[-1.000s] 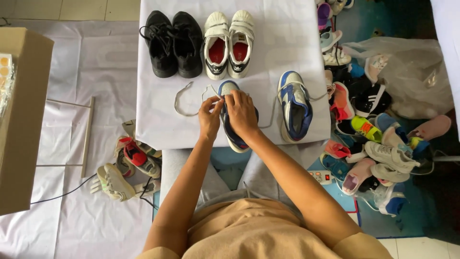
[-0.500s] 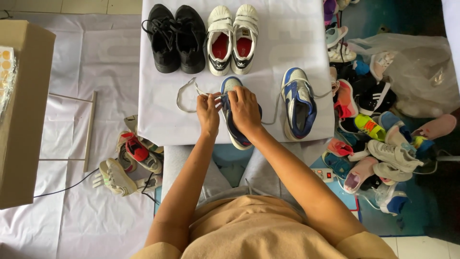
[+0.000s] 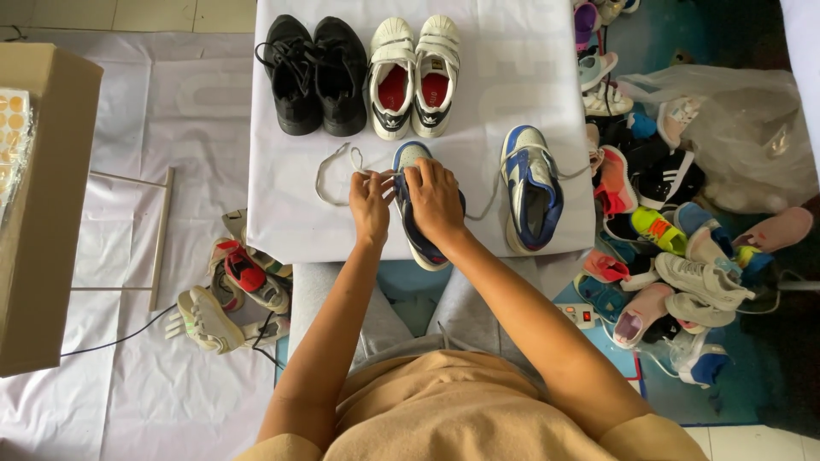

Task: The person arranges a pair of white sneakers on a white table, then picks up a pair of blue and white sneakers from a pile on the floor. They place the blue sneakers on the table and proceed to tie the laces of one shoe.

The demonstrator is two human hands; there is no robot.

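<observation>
Head view | both hands' fingers pinch white lace (image 3: 329,175) on blue sneaker (image 3: 418,213) | cardboard box (image 3: 43,213) left

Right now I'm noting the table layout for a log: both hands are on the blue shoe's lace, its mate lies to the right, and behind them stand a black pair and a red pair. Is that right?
One detail is off. The head view shows the pair beside the black pair is white with red insoles, not red. The rest holds: left hand and right hand are at the blue shoe and its lace, and its mate lies to the right.
</observation>
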